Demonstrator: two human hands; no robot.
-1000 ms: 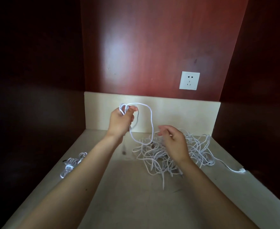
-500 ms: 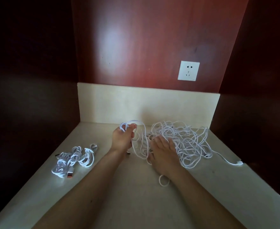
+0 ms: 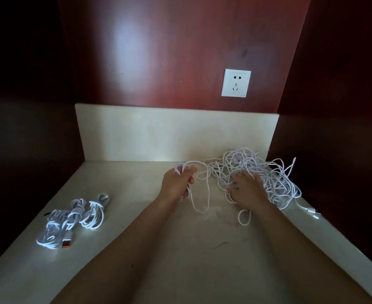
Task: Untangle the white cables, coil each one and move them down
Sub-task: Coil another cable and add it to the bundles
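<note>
1. White cables lie in a loose tangle at the back right of the pale counter, close to the low backsplash. One plug end trails out toward the right edge.
2. The left hand has its fingers curled round a small bunch of loops. A slack strand drops from that bunch onto the counter and runs back into the tangle.
3. The right hand lies on the near side of the tangle with its fingers spread and fairly straight. It seems to press rather than grasp.
4. Coiled cables sit well apart at the front left, and one ends in an orange-tipped plug.
5. Likely trouble: if the strand is pulled while it is threaded through other loops, a knot could cinch tight, or the whole heap could drag along should the right hand lift.
6. A loosened left grip would probably let the gathered loops spring open. The trailing plug end, being near the edge, might slide off.
</note>
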